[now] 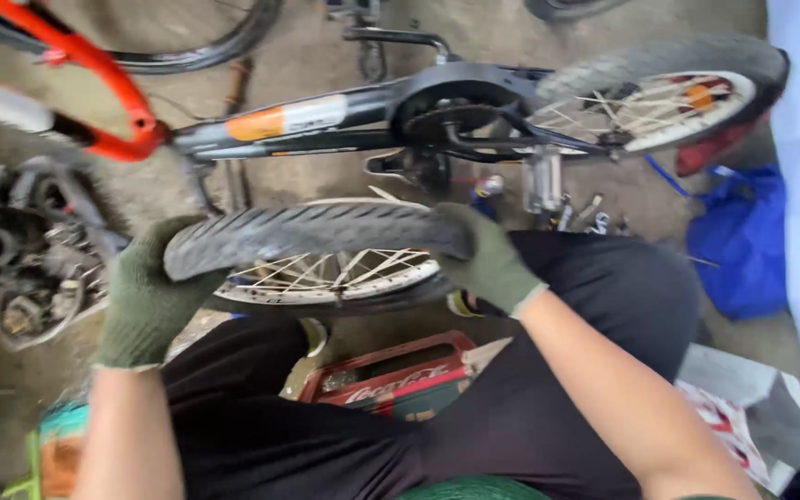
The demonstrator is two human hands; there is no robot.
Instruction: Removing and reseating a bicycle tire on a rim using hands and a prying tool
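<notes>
The tyre (307,231) sits on a spoked wheel (335,278) over the person's lap, the gloved left hand (145,301) and right hand (488,264) each closed on an opposite end, steadying it, near a bike (372,111) on the floor.

Green knit gloves (both hands) (145,306), bare forearms, black trousers (530,407).

Matt, ribbed rubber tyre (307,236) wraps a pale metal rim with thin shiny spokes (326,273); knitted green cloth gloves cover the left hand (145,296) and right hand (491,259) on the tyre.
</notes>
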